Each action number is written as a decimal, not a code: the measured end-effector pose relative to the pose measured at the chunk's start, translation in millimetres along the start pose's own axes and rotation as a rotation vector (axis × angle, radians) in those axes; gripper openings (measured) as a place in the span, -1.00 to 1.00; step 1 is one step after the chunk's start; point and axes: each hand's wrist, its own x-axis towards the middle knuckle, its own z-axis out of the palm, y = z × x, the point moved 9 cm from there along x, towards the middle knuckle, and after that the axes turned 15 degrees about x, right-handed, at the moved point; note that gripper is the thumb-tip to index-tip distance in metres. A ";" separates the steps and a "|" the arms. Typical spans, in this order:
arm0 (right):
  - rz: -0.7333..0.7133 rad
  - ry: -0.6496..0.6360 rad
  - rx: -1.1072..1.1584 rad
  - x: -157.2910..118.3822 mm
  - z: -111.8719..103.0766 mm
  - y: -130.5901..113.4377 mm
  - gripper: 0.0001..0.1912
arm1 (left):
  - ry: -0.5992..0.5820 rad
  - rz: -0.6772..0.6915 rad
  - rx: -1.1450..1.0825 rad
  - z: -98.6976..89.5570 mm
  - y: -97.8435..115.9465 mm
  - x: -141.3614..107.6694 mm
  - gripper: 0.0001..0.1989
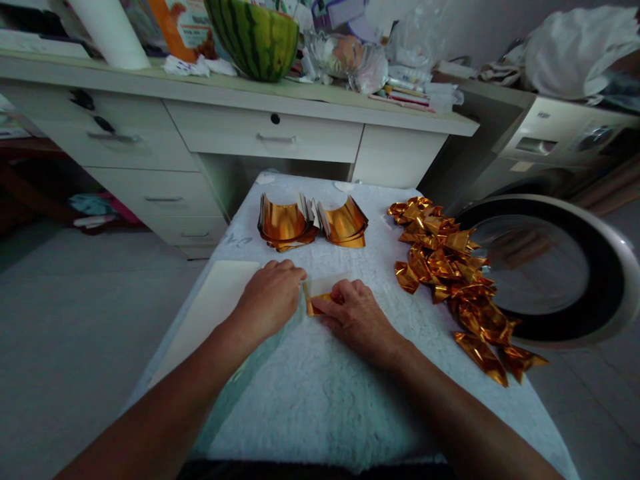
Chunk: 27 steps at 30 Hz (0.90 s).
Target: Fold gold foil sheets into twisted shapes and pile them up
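Observation:
A small piece of gold foil paper (314, 308) with a pale upper part lies on the cloth-covered table in front of me. My right hand (357, 320) presses on its right side, thumb pointing left across the gold face and fingers curled over the far edge. My left hand (273, 297) is closed at the sheet's left edge, with its fingertips at the upper left corner; its lower fingers are hidden. Beyond my hands stand two curved stacks of gold foil sheets, a left stack (283, 223) and a right stack (345, 223).
Many folded gold foil pieces (440, 260) are heaped along the table's right side. A white board or sheet (210, 307) lies under my left forearm. An open washing machine door (550, 267) stands at the right. Behind, a white counter (320, 100) holds a cut watermelon (257, 40).

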 end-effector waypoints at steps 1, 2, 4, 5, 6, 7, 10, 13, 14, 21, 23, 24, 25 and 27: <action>-0.003 -0.014 0.003 -0.1 0.1 -0.3 -0.62 | -0.009 -0.012 -0.001 1.8 -2.0 6.3 -0.74; -0.004 -0.026 0.004 -0.2 0.1 -0.3 -0.61 | -0.018 -0.018 -0.006 4.2 -2.8 11.8 -0.79; -0.005 -0.043 0.003 -0.2 0.1 -0.1 -0.59 | -0.024 -0.043 -0.023 9.1 -5.2 20.3 -0.85; -0.003 -0.048 0.002 -0.1 0.0 0.2 -0.59 | -0.025 -0.052 -0.035 11.6 -6.3 23.5 -0.86; -0.001 -0.050 0.001 0.0 0.0 0.5 -0.60 | -0.029 -0.056 -0.051 14.1 -7.1 26.3 -0.89; 0.000 -0.053 0.000 0.1 0.0 0.6 -0.59 | -0.038 -0.055 -0.073 16.6 -7.7 28.7 -0.92; 0.005 -0.060 0.002 0.2 0.0 0.5 -0.59 | -0.064 -0.035 -0.158 20.6 -7.9 34.2 -0.98; 0.017 -0.064 0.002 -0.1 -0.3 0.4 -0.59 | -0.096 -0.030 -0.250 19.7 -6.6 37.0 -0.98; 0.022 -0.065 0.002 -0.2 -0.2 0.5 -0.59 | -0.106 -0.029 -0.279 18.6 -5.4 37.5 -0.98; 0.025 -0.066 -0.009 -0.4 -0.5 -0.2 -0.61 | -0.134 -0.010 -0.405 6.2 3.5 39.3 -0.93; 0.024 -0.071 -0.013 -0.1 -0.6 -0.8 -0.61 | -0.138 -0.007 -0.414 3.5 4.5 39.7 -0.91; 0.023 -0.071 -0.014 0.1 -0.7 -1.1 -0.61 | -0.141 -0.005 -0.416 2.5 5.0 39.7 -0.90; 0.023 -0.071 -0.014 0.2 -0.8 -1.3 -0.61 | -0.143 -0.005 -0.416 1.5 5.3 39.7 -0.90; 0.029 -0.070 -0.011 0.4 -0.9 -1.1 -0.60 | -0.145 -0.006 -0.413 -0.2 5.6 39.5 -0.90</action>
